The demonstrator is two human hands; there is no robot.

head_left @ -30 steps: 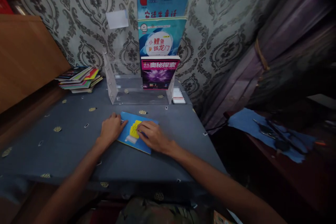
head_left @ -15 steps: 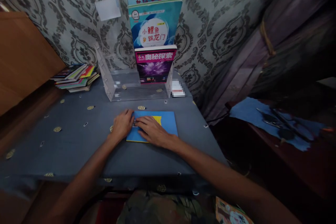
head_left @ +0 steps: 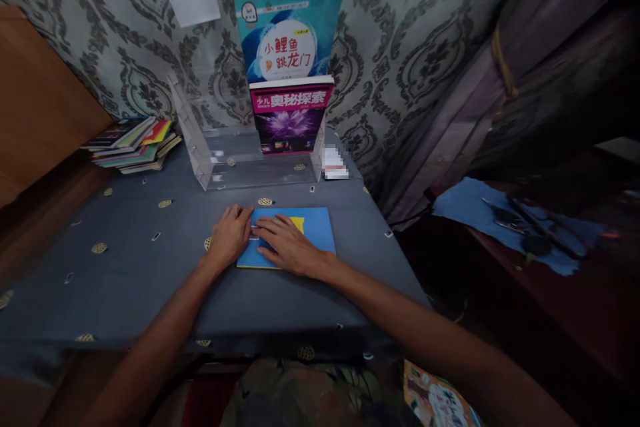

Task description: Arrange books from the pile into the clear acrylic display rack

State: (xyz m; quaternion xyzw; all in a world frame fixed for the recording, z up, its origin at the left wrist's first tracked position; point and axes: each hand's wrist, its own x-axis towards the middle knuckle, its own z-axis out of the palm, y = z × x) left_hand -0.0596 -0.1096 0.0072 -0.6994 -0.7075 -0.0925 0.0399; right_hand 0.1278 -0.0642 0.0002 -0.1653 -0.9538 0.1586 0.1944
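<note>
On the tabletop (head_left: 150, 287), on my side of the clear rack (head_left: 197, 157), the blue book (head_left: 321, 228) lies long axis left to right, my right hand (head_left: 291, 244) spread over its cover, my left hand (head_left: 230, 235) at its left edge, whether gripping I cannot tell.

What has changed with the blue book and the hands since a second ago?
The blue book has turned counterclockwise, now nearly square to the table, and shifted right. The right hand lies farther left on its cover, nearer the left hand. Both hands still touch the book; the clear stand, its three books and the stack at left stayed put.
</note>
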